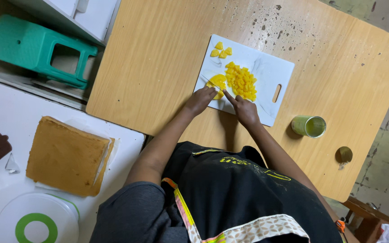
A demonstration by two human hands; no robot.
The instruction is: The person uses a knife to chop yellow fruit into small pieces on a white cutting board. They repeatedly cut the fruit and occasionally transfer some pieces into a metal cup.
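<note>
Black apron (230,189) with a patterned hem fills the bottom of the view, both bare forearms reaching out from it over a wooden table (158,67). On the table lies a white cutting board (271,72) with a slot handle. The left hand (200,100) rests at the board's near edge, fingers curled down onto a yellow fruit piece (217,84), pinning it to the board. The right hand (245,109) sits just beside it, index finger stretched forward toward the same piece; a thin blade seems to cross the fruit, but whether these fingers grip a knife cannot be told. Diced yellow cubes (241,82) are heaped just right of the piece, with a few more chunks (221,51) at the board's far corner. A green cup (309,126) stands right of the board. On the white counter at left lies a brown cake slab (66,157).
</note>
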